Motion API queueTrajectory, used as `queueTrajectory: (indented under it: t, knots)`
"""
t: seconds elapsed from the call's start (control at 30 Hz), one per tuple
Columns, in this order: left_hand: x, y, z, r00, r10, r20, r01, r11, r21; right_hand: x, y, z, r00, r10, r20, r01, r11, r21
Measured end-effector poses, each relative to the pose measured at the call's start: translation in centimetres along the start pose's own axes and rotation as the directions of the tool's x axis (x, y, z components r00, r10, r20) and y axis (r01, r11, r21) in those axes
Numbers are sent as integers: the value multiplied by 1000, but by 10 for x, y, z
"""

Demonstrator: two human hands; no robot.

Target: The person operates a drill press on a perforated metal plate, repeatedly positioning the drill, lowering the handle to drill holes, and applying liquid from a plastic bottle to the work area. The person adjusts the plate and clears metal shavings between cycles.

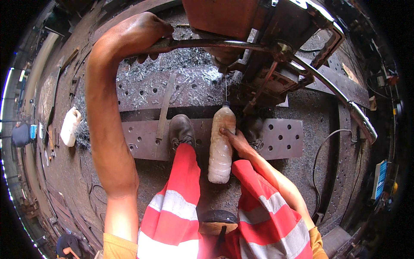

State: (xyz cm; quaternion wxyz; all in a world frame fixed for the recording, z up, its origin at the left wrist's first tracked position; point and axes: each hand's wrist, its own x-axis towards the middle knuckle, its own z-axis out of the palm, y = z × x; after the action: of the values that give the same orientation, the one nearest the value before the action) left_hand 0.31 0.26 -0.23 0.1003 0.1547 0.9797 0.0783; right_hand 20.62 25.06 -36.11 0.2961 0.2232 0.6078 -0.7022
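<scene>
At the upper left, my left hand (151, 36) is wrapped round the end of a long metal feed lever (211, 43) on a drilling machine (276, 39). Its fingers are partly hidden behind the wrist and the lever. Between my knees, my right hand (235, 140) grips a clear plastic bottle (221, 162) of cloudy, whitish liquid. The bottle tilts away from me, and a thin stream runs from its dark cap toward the drill spindle (222, 67). Under the spindle lies a steel plate with holes (146, 84), strewn with metal shavings (189, 75).
My boots (181, 128) stand on a nearer drilled steel plate (282, 138). A flat metal bar (166, 105) lies across both plates. At the left is a whitish plastic jug (70, 126). A cable (321, 151) curves over the floor at right, below another lever arm (362, 121).
</scene>
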Motion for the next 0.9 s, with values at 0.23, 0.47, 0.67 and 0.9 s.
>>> queueTrajectory:
  t: [0.23,0.47,0.67,0.9]
  knots:
    - [1,3,-6,997,-54,54,57,997,-61,1,0,-1,1000,5,-3,-5,1000,-25]
    - [1,-9,-2,995,104,-9,-104,993,58,7,7,-2,1000,28,3,-28,999,18]
    - [-3,17,-11,986,-127,105,128,992,-11,2,4,-2,1000,3,1,-3,999,45]
    - [7,-8,-1,998,18,62,-17,1000,-19,0,1,0,1000,-6,-14,6,1000,28]
